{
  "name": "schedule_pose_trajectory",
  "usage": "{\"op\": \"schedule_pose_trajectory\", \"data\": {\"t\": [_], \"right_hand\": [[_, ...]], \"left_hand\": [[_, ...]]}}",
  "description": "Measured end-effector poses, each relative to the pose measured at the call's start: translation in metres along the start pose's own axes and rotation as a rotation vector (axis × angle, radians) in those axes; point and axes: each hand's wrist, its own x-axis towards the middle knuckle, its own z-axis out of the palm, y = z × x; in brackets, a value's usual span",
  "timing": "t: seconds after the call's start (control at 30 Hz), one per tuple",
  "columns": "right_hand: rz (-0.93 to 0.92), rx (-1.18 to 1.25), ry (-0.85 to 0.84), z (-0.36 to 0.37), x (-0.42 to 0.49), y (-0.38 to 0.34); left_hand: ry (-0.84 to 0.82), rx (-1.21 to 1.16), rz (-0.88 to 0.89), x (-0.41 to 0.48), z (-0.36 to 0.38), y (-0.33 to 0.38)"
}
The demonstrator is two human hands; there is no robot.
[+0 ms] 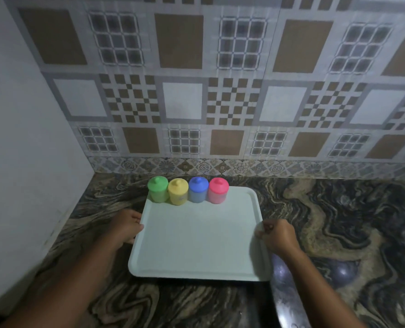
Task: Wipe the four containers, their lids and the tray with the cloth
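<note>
Left hand [125,224] grips the left rim of the tray [196,245] on the counter [327,221]. Along its far rim, upright and lidded, a left-to-right row: green container [158,191], yellow container [178,192], blue container [198,191], pink container [218,191]. Right hand [277,236] grips the right rim.

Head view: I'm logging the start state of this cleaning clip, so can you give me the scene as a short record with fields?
surface: marbled counter, tiled wall behind
tray: white, flat on the counter
containers: green, yellow, blue, pink, left to right, in a row at the tray's far edge
lids: all four on
left grip: hand holds the tray's left rim
right grip: hand holds the tray's right rim
cloth: not in view
</note>
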Motion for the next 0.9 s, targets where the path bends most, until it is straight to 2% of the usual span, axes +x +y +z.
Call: {"op": "schedule_pose_trajectory", "data": {"t": [0.2, 0.37, 0.47, 0.57, 0.73, 0.8, 0.9], "right_hand": [[0.024, -0.032, -0.015, 0.005, 0.068, -0.014], [0.022, -0.026, -0.026, 0.025, 0.102, -0.017], [0.044, -0.007, -0.015, 0.036, 0.111, -0.015], [0.047, 0.025, 0.028, 0.043, 0.113, -0.01], [-0.026, 0.019, 0.051, 0.022, 0.089, -0.033], [-0.128, 0.257, 0.134, -0.006, 0.07, -0.069], [-0.339, 0.876, 0.255, -0.078, 0.014, -0.142]], "left_hand": [[0.012, 0.045, 0.02, 0.059, 0.015, 0.023], [0.094, 0.098, -0.014, 0.091, 0.031, 0.022], [0.184, 0.117, 0.031, 0.098, 0.038, 0.018], [0.242, 0.01, 0.046, 0.101, 0.043, 0.012], [0.314, -0.022, 0.143, 0.08, 0.051, 0.014], [0.309, -0.002, 0.199, 0.065, 0.055, 0.02], [0.345, -0.077, 0.288, 0.03, 0.077, 0.007]]}}
